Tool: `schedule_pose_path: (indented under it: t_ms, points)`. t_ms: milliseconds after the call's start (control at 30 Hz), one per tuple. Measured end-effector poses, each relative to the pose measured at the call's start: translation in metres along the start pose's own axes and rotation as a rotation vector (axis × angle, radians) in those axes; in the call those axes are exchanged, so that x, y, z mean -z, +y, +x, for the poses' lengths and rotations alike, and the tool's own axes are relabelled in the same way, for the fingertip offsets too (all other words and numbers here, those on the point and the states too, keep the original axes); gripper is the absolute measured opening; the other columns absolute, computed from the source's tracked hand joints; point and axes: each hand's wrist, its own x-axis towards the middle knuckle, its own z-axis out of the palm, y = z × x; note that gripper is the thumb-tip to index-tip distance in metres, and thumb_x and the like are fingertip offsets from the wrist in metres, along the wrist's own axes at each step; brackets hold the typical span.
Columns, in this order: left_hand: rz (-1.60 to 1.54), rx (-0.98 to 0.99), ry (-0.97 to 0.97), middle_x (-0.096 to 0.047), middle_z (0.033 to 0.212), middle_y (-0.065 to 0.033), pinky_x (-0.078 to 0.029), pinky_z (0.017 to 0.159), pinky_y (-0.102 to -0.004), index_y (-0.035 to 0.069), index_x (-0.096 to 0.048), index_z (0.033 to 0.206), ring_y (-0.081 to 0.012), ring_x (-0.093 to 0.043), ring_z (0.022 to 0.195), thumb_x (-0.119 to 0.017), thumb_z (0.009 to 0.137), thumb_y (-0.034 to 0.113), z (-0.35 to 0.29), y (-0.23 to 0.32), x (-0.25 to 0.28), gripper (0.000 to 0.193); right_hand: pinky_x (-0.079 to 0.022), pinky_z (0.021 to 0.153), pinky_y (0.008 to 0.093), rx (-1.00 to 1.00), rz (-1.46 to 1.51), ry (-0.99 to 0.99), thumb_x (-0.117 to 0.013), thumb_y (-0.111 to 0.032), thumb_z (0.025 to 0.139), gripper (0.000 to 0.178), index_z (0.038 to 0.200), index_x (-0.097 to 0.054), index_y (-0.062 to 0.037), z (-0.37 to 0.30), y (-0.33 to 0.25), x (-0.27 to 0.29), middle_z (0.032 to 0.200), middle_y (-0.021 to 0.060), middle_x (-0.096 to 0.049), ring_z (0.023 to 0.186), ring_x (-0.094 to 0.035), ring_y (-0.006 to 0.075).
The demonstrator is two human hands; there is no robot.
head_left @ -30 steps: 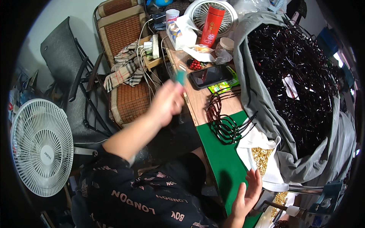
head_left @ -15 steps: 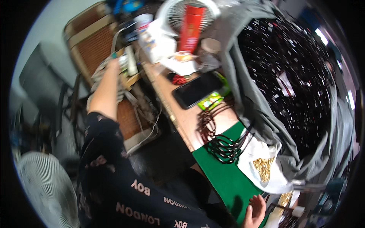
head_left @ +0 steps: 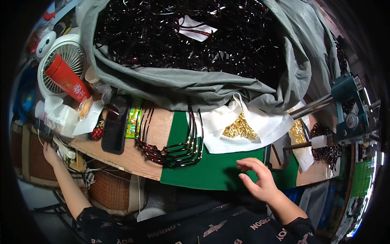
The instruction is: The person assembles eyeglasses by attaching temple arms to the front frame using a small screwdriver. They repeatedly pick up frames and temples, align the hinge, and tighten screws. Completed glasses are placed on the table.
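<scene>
My right hand point(head_left: 260, 181) hovers over the front edge of a green mat point(head_left: 227, 173), its fingers apart and gently curved, holding nothing. Far to the left, my left hand point(head_left: 50, 155) reaches past the table's end, beside a chair and some cables; its fingers are too small and dim to read. Between the hands, a row of dark brown glossy eyeglass frames point(head_left: 174, 158) lies nested together, partly on the mat and partly on bare wood. Behind the mat, a white cloth bag point(head_left: 215, 138) lies open with small gold-coloured metal parts point(head_left: 239, 128) in it.
A big grey sack point(head_left: 183, 87) full of dark glossy pieces point(head_left: 150, 36) fills the back. At left stand a phone point(head_left: 115, 126), a red bottle point(head_left: 69, 79) and a white fan point(head_left: 48, 73). A teal metal machine point(head_left: 347, 110) juts in at right, near more gold parts point(head_left: 298, 132).
My view has swung, so the table now lies crosswise. My left arm still stretches out to the left; my right hand is still empty over the mat's edge.
</scene>
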Motion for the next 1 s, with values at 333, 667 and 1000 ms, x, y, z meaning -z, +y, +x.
schedule_pose_path:
  t_ms: [333, 667, 1000]
  points:
    - [-0.352, -1.283, -0.847, -0.058, 0.111, -0.018, -0.041, 0.092, -0.0358, 0.0, -0.056, 0.114, -0.0306, -0.054, 0.105, -0.057, 0.082, 0.009, -0.388, 0.371, -0.119, 0.033, -0.048, 0.079, 0.0329, 0.213, 0.058, -0.189, -0.061, -0.004, 0.08, 0.023, 0.103, -0.06, -0.0016, -0.031, 0.017, 0.027, 0.098, 0.0139, -0.061, 0.09, -0.059, 0.0281]
    - [-0.558, -0.35, -1.379, -0.064, 0.099, -0.0071, -0.044, 0.082, -0.0274, 0.0, -0.058, 0.097, -0.0157, -0.059, 0.083, -0.043, 0.081, 0.004, -0.432, 0.415, -0.211, 0.023, -0.047, 0.075, 0.0282, -0.114, -0.14, 0.459, -0.059, -0.001, 0.081, 0.013, 0.093, -0.064, -0.0017, -0.121, 0.119, 0.139, 0.088, 0.0126, -0.062, 0.082, -0.061, 0.0223]
    - [-0.677, -0.489, -1.155, -0.062, 0.091, -0.007, -0.042, 0.057, -0.0164, 0.0, -0.053, 0.119, -0.0067, -0.057, 0.07, -0.049, 0.094, 0.018, -0.462, 0.399, 0.015, 0.031, -0.048, 0.073, 0.0297, 0.221, 0.079, -0.04, -0.059, -0.001, 0.08, 0.011, 0.091, -0.061, 0.0002, -0.062, 0.075, 0.132, 0.087, 0.0106, -0.062, 0.079, -0.06, 0.0222]
